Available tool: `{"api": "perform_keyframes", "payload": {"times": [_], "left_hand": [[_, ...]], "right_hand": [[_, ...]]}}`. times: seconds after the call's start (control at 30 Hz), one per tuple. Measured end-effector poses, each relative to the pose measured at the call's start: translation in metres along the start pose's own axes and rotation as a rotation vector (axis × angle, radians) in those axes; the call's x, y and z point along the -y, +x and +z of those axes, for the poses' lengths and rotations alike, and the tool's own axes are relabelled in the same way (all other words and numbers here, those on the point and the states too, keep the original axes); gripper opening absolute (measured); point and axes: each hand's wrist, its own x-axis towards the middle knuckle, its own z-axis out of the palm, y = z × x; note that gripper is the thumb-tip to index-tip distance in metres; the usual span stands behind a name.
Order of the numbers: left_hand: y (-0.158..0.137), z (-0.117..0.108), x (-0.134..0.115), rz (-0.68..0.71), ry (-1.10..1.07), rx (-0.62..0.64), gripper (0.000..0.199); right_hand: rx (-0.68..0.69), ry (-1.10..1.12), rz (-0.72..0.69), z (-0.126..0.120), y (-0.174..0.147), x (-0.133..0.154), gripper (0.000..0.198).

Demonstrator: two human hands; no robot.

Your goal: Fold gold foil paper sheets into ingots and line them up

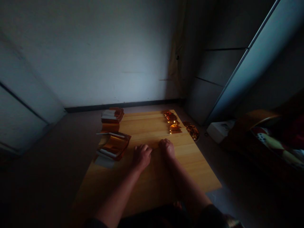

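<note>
Both our left hand (142, 155) and right hand (167, 148) were curled over the table (194, 164); in dimness we couldn't tell their grip. Foil sheets (117, 144) lay left, shiny pieces (175, 128) far right, seemingly sorted within reach.

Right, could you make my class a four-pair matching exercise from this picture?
1. orange sheets
2. foil pieces
3. white box
4. right hand

A. off the table, to the right
B. curled, near the table's middle
C. along the table's left edge
D. at the table's far right corner

Pairs: 1-C, 2-D, 3-A, 4-B
</note>
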Motion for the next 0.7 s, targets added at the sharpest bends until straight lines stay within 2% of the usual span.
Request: {"api": "perform_keyframes", "payload": {"times": [0.23, 0.43, 0.57, 0.7], "left_hand": [[-0.005, 0.001, 0.000, -0.020, -0.054, -0.067, 0.023], [-0.004, 0.001, -0.004, -0.038, -0.065, -0.048, 0.022], [-0.004, 0.000, -0.005, -0.047, -0.059, -0.028, 0.021], [-0.005, -0.002, -0.005, -0.052, -0.068, -0.018, 0.023]], "right_hand": [[-0.029, 0.050, 0.067, 0.000, -0.002, 0.005, 0.016], [-0.049, 0.015, 0.077, 0.004, -0.007, 0.008, 0.008], [-0.012, 0.014, 0.074, 0.000, -0.009, 0.012, 0.019], [0.001, 0.020, 0.084, -0.001, -0.009, 0.013, 0.020]]}}
